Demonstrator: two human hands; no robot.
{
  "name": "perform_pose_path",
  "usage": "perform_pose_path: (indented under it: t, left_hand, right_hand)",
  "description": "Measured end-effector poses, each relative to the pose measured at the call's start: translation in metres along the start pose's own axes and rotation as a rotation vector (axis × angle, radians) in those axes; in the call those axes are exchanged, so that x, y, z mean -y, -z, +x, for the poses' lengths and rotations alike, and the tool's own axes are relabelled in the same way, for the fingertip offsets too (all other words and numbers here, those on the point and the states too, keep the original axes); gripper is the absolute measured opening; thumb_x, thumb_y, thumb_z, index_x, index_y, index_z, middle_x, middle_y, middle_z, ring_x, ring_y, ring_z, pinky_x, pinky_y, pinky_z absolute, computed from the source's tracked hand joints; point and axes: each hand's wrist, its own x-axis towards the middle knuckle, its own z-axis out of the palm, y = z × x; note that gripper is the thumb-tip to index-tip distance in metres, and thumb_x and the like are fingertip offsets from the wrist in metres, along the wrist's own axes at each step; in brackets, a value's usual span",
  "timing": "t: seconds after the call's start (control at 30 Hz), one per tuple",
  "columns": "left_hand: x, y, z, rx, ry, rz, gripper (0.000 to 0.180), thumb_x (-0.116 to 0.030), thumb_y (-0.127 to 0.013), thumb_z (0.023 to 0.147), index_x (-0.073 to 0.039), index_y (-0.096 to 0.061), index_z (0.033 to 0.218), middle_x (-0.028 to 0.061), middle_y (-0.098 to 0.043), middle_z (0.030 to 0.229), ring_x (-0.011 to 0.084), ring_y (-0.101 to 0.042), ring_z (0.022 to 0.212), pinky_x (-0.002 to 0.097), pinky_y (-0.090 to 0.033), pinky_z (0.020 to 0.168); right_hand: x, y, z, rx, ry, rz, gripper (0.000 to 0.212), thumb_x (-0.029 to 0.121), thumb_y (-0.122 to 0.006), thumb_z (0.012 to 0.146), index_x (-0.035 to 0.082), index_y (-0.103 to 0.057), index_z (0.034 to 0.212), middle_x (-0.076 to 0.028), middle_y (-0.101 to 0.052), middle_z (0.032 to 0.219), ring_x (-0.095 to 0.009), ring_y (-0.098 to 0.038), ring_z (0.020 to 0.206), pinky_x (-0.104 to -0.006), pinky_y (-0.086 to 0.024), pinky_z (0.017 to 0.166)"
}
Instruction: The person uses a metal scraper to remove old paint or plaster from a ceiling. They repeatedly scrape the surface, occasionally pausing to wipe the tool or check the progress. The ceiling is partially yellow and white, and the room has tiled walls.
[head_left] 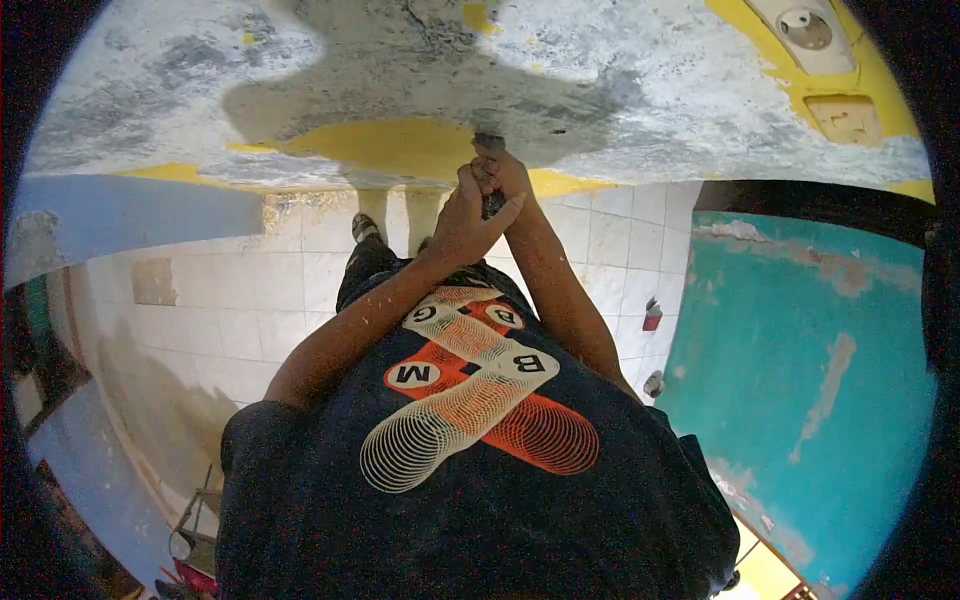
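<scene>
L hand & R hand have fingers curled tight round a small dark hand tool, w/ a bit showing b/w them. Its long side prob. runs from tummy to the patchy grey-white & yellow wall, tip that way. Hands hide most of it, so can't tell its shape.
</scene>
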Motion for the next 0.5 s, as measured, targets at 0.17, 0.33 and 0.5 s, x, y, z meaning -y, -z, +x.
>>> perform_pose_path:
  t: [0.17, 0.33, 0.5]
  left_hand:
    - [-0.005, 0.002, 0.001, -0.049, -0.059, -0.078, 0.056, -0.038, -0.064, 0.086, 0.003, -0.037, 0.113, 0.0227, -0.057, 0.099, 0.0300, -0.059, 0.097, 0.0370, -0.046, 0.083]
    - [-0.009, 0.004, -0.009, -0.034, 0.012, 0.044, 0.059, -0.044, -0.063, 0.086, 0.004, -0.038, 0.111, 0.0253, -0.059, 0.100, 0.0353, -0.060, 0.098, 0.0402, -0.047, 0.084]
    - [0.015, 0.003, 0.001, -0.026, 0.042, 0.103, 0.075, -0.053, -0.059, 0.084, 0.013, -0.036, 0.111, 0.0319, -0.059, 0.095, 0.0437, -0.062, 0.088, 0.0461, -0.050, 0.076]
  right_hand:
    - [-0.003, 0.044, 0.032, 0.261, -0.059, 0.144, 0.010, 0.018, -0.049, 0.090, 0.009, -0.047, 0.089, -0.005, -0.045, 0.066, -0.021, -0.043, 0.051, -0.0340, -0.037, 0.042]
    - [-0.009, 0.041, 0.025, 0.133, -0.027, 0.071, 0.010, 0.016, -0.046, 0.091, 0.008, -0.047, 0.086, -0.003, -0.043, 0.062, -0.018, -0.041, 0.049, -0.0318, -0.036, 0.042]
    - [-0.008, 0.014, -0.005, 0.134, -0.036, 0.069, 0.019, 0.015, -0.045, 0.094, 0.007, -0.049, 0.077, -0.001, -0.044, 0.058, -0.013, -0.039, 0.045, -0.0260, -0.035, 0.043]
